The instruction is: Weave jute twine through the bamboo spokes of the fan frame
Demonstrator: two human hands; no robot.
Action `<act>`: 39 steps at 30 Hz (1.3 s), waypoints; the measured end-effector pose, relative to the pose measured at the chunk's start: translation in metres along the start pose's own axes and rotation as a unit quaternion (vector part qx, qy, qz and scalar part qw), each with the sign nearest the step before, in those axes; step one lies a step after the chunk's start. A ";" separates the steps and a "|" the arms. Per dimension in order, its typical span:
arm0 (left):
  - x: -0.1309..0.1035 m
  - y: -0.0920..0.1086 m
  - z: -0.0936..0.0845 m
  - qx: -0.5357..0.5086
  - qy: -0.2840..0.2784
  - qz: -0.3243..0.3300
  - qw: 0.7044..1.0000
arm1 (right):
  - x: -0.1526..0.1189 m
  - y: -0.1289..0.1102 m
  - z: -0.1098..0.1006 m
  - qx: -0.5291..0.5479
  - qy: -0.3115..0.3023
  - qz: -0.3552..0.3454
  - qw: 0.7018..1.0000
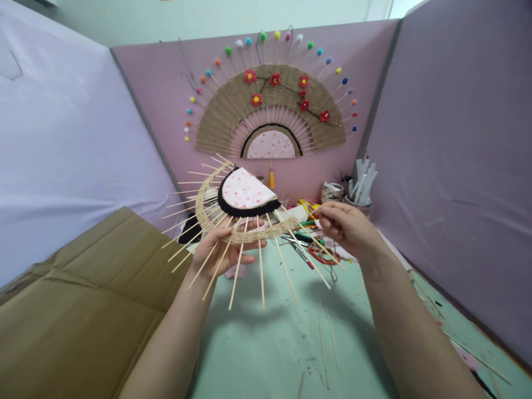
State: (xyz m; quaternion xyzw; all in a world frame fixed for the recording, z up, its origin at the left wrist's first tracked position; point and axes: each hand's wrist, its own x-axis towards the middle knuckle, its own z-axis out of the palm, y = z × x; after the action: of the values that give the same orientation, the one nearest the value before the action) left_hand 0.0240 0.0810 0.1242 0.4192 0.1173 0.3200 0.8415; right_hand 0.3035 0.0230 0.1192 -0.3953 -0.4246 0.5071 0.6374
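Observation:
My left hand (224, 246) grips a half-made woven fan (249, 237) from beneath, thumb on the near side and fingers behind. Thin wooden sticks radiate from its half-round centre (247, 191), which is white with pink dots and edged in black. A band of tan twine is woven through the sticks, with a gap between it and the black edge. To the right of the band, my right hand (338, 221) is closed in a pinch on a strand of twine (316, 211). More twine (334, 271) hangs below that hand.
A finished fan (233, 111) with red flowers and coloured pompoms hangs on the pink back panel. Scissors (324, 255) and other tools lie behind my hands. Jars (332, 192) stand at the back right, cardboard (91, 299) lies left, and loose sticks (323, 349) lie on the table.

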 end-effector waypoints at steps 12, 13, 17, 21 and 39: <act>-0.005 0.001 -0.013 0.052 -0.072 -0.060 0.994 | 0.000 0.013 -0.005 -0.239 -0.210 0.063 0.946; -0.006 0.002 -0.015 0.055 -0.077 -0.063 0.994 | 0.001 0.012 -0.009 -0.239 -0.186 0.062 0.951; -0.005 -0.001 -0.020 0.061 -0.093 -0.087 0.990 | 0.007 0.014 -0.009 -0.168 0.002 0.014 0.986; -0.002 -0.007 -0.024 0.074 -0.115 -0.126 0.983 | 0.007 0.022 0.007 -0.086 -0.001 0.029 0.996; 0.019 -0.012 -0.027 -0.021 0.015 0.001 1.000 | 0.004 0.020 0.038 0.217 0.076 -0.009 0.973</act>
State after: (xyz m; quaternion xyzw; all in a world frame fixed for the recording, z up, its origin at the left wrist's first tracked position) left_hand 0.0314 0.1044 0.0995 0.3967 0.1227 0.3294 0.8480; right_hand 0.2619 0.0332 0.1139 -0.2810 -0.2581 0.5504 0.7427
